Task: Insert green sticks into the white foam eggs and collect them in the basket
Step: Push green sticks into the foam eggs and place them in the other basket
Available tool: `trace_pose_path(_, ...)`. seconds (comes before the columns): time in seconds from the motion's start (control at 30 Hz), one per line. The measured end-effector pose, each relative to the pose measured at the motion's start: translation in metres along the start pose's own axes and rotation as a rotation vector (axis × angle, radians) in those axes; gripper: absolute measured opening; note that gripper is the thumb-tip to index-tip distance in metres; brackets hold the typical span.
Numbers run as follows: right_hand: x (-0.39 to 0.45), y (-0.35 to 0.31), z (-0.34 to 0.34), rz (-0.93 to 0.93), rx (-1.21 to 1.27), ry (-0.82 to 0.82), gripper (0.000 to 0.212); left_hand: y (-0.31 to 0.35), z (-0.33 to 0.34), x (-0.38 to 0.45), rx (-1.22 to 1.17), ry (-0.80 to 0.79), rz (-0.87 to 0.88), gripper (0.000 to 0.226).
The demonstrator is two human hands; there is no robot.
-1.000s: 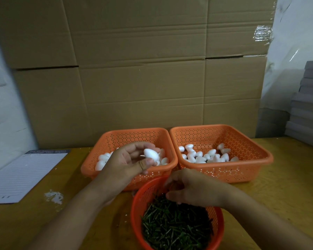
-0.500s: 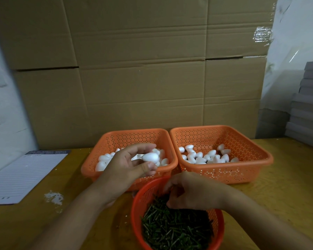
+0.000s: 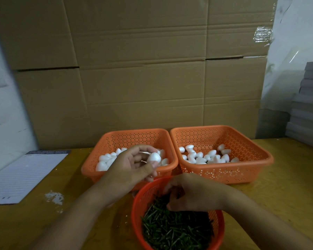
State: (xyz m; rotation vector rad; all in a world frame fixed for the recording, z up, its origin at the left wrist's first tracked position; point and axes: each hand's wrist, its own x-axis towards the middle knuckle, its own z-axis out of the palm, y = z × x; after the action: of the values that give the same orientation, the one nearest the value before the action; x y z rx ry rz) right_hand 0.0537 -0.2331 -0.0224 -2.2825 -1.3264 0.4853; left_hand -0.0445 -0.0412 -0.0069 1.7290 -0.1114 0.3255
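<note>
Cardboard cartons [image 3: 143, 73] form the backdrop; yellow wooden table [image 3: 285, 188] below. Landmark: round red basket [image 3: 141, 201] at near centre.

Head view, sole view.
- Green sticks [image 3: 175, 230]: short, thin, dark, heaped loose in the round red basket.
- Right hand [image 3: 193, 193]: fingers curled down among the sticks at the basket's far rim; whether a stick is pinched cannot be told.
- Left hand [image 3: 134, 166]: just beyond the basket's left rim, fingers and thumb curled round one foam egg [image 3: 154, 157], white, matte, smooth.
- Left orange basket [image 3: 134, 136]: behind the round basket, holds loose white eggs.
- Right orange basket [image 3: 251, 159]: behind and to the right, holds more white eggs; no sticks visible in them.
- Lined sheet [image 3: 23, 175]: far left of the basket. White crumbs [image 3: 53, 197] between.

Risks, judged: an off-centre push could split or crumble the soft foam; several tangled sticks may lift together; a hard squeeze may dent the egg.
</note>
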Motion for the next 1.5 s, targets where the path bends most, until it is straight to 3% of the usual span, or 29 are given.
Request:
trace_pose_path(0.17, 0.0, 0.001, 0.001, -0.008, -0.054, -0.004, 0.04, -0.002, -0.003, 0.001, -0.014, -0.01, 0.016, 0.03)
trace_pose_path(0.47, 0.001, 0.002, 0.006, -0.049, -0.135, 0.012, 0.032, -0.001, -0.003, 0.0, 0.005, -0.035, 0.052, 0.033)
trace_pose_path(0.67, 0.002, 0.0, 0.011, -0.057, -0.243, 0.046, 0.027, -0.002, -0.001, 0.0, -0.074, -0.015, -0.001, 0.031)
trace_pose_path(0.97, 0.003, -0.003, 0.021, -0.117, -0.344, 0.134, 0.015, -0.003, 0.001, 0.001, -0.008, 0.053, 0.017, 0.033)
trace_pose_path(1.3, 0.0, -0.009, 0.006, -0.102, -0.086, 0.27, 0.017, -0.003, 0.0, 0.0, 0.0, 0.061, 0.014, 0.027)
trace_pose_path(1.5, -0.003, -0.012, -0.005, -0.044, 0.411, 0.271, 0.02, -0.003, -0.001, 0.0, 0.013, 0.048, 0.006, 0.029)
